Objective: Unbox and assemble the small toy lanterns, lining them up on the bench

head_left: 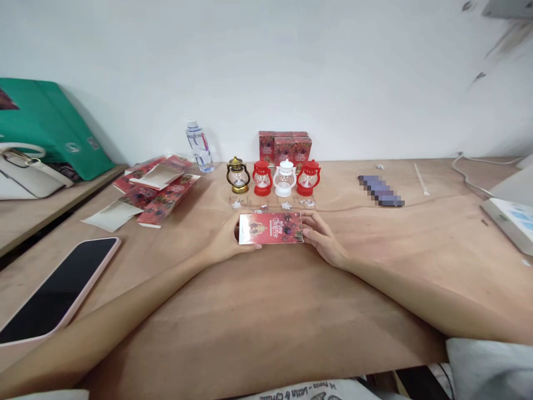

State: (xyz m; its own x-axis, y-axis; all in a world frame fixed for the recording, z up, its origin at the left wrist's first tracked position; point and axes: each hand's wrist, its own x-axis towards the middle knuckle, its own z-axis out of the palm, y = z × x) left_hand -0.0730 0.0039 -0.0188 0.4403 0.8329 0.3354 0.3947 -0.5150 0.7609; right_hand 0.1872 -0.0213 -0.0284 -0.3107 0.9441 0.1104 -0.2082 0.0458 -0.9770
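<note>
A red printed gift box point(270, 229) lies on its side between my two hands, just above or on the table. My left hand point(227, 240) is wrapped round its left end, which looks open and dark inside. At the right end, the fingers of my right hand point(322, 239) close on the box edge. Behind the box stands a row of small lanterns: a bronze one point(238, 176), a red one point(262, 179), a white one point(285, 179) and another red one point(308, 179). Small clear packets point(286, 205) lie in front of them.
Several red boxes point(284, 150) are stacked against the wall. Flattened red boxes point(164, 194) lie in a heap at left, near a water bottle point(200, 147). A phone point(62, 289) rests at front left. A blurred-out object point(381, 191) and a white device point(512, 219) are at right.
</note>
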